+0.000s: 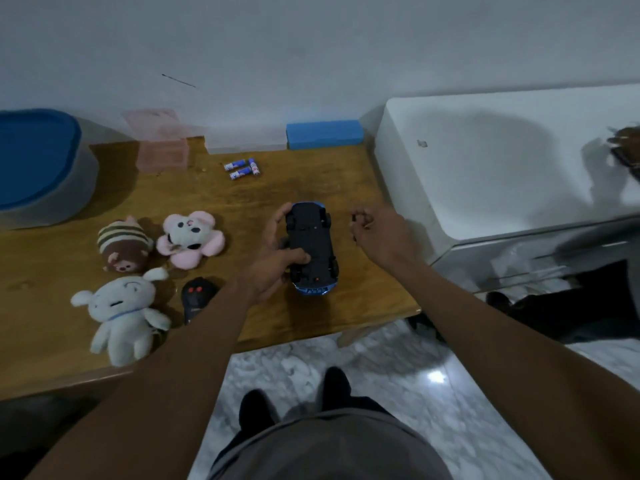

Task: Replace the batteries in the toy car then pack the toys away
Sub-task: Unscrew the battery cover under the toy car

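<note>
A blue toy car (311,249) lies upside down over the wooden table (311,188), its black underside facing up. My left hand (273,261) grips the car from the left, with the thumb across the underside. My right hand (377,233) hovers just right of the car with its fingers curled, and the fingertips seem to pinch a small dark piece (353,220). Three blue-and-white batteries (242,169) lie loose at the back of the table. A black remote control (197,297) with red buttons sits beside my left forearm.
Three plush toys lie on the left: a striped brown one (123,245), a pink flower-shaped one (190,237) and a white one (121,317). A grey tub with a blue lid (34,168) stands far left. Pink (161,147), clear (246,142) and blue (323,133) boxes line the wall. A white cabinet (502,161) adjoins the table's right.
</note>
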